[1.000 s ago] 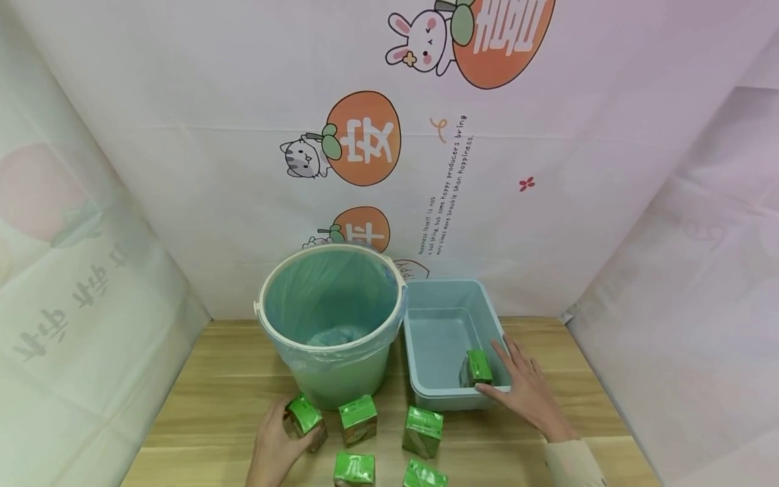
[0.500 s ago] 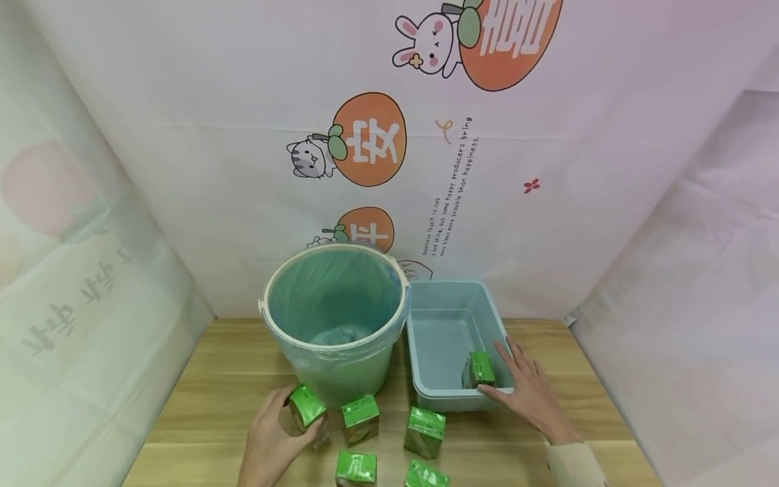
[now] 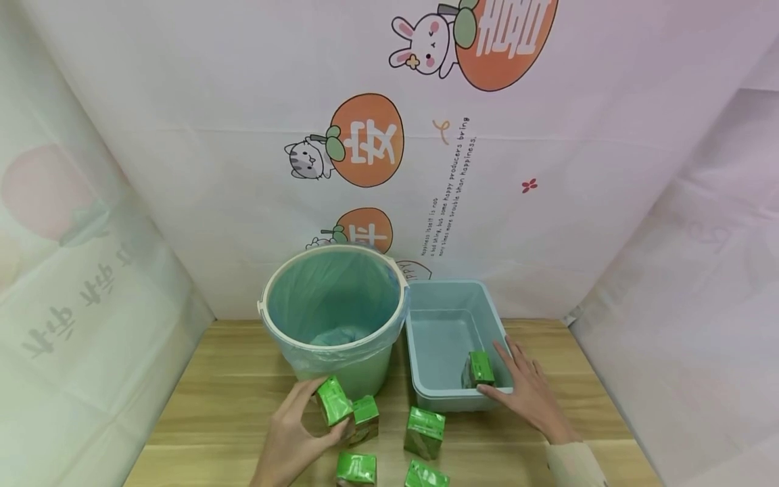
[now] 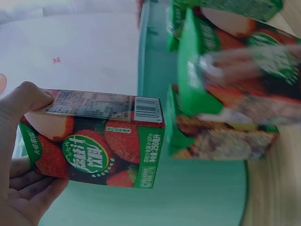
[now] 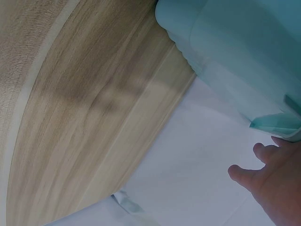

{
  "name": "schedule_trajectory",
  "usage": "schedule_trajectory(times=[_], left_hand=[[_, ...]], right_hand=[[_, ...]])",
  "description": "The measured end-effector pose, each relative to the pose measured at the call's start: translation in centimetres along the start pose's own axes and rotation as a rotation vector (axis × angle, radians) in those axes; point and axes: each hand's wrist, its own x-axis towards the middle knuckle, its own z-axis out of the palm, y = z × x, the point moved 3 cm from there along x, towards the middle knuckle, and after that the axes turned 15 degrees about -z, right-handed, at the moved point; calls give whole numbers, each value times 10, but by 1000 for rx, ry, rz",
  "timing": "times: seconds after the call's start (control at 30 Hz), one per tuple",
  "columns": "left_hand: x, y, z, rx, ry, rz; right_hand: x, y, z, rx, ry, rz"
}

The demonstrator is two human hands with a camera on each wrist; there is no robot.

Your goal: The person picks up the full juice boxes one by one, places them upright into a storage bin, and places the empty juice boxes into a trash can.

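Note:
My left hand (image 3: 286, 433) grips a green-topped juice carton (image 3: 333, 401) above the table, thumb on one side and fingers on the other. In the left wrist view this juice carton (image 4: 89, 150) shows strawberry and lychee pictures, tilted. Just behind it stands another juice carton (image 3: 366, 423), partly hidden. My right hand (image 3: 529, 399) rests at the front right corner of the light-blue bin (image 3: 438, 402), fingers spread along its side and thumb at the front rim. Inside that corner stands a single juice carton (image 3: 481, 368). In the right wrist view, the right hand (image 5: 277, 179) touches the bin's edge.
A green bucket (image 3: 341, 375) lined with a plastic bag stands left of the bin, against it. More juice cartons stand at the front: a middle carton (image 3: 424, 433), a front-left carton (image 3: 356, 468) and a front-right carton (image 3: 426, 475). Printed cloth walls surround the wooden table (image 3: 201, 399).
My left hand has lifted its juice carton and carried it to the right and slightly up, now in front of the neighbouring carton. The right hand has stayed at the bin.

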Motion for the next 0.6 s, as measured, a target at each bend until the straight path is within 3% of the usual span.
schedule_trajectory(times=[0.17,0.37,0.6], left_hand=[[7,11,12,-50,-50,26],[14,24,40,-197,-158,54],[29,45,71,-214,-212,107]], right_hand=[[1,-1,-1,-12,9,-12],[0,0,-2,-20,16,-13],[0,0,-1,-20,7,-9]])
